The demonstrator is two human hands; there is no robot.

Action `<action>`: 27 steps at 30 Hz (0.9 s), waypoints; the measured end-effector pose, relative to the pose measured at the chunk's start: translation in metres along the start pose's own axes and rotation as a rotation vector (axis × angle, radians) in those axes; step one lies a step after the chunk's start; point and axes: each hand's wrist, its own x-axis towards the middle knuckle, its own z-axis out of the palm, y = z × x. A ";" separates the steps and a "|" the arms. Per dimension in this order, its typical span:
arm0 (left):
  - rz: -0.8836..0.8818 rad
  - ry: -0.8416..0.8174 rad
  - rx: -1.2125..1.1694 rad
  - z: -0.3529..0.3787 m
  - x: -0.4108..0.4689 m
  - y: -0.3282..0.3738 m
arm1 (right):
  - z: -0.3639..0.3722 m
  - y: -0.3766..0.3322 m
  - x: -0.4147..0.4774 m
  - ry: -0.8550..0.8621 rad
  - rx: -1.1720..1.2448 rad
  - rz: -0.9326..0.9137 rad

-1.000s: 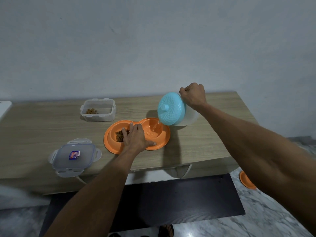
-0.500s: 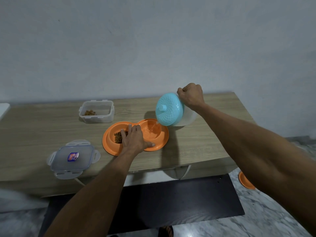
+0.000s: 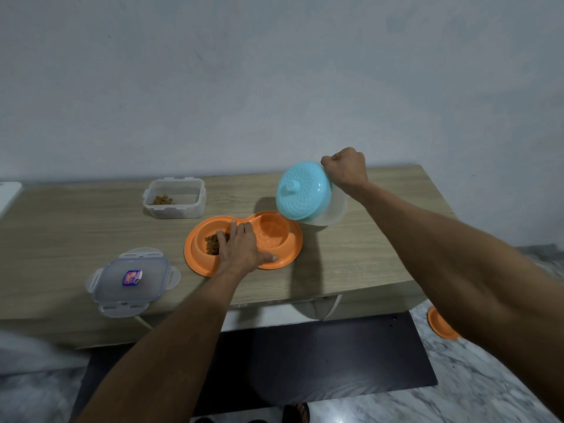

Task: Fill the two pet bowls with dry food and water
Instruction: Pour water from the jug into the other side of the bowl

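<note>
Near frame centre, the left hand point(image 3: 241, 250) lies open and flat on the orange plastic double pet bowl point(image 3: 283, 259) — probably steadying it. Right hand point(image 3: 346, 169), fisted on the tilted translucent jug with turquoise lid point(image 3: 303, 190), pours water into the right-side well.

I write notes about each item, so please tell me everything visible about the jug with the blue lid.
The jug has a cloudy translucent plastic body and a light blue textured lid with a round knob. It is tipped far toward the camera, lid on, above the right well of the orange double bowl. The right hand grips it as a closed fist at its upper right side. Its handle is hidden.
</note>
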 end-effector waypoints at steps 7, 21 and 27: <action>-0.010 -0.004 -0.003 0.000 0.001 0.002 | 0.002 0.002 0.003 -0.004 0.105 0.133; -0.004 0.009 -0.002 0.005 0.005 -0.001 | 0.023 0.036 0.029 0.112 0.446 0.461; 0.001 0.021 -0.005 0.007 0.005 -0.002 | 0.025 0.048 0.039 0.108 0.501 0.526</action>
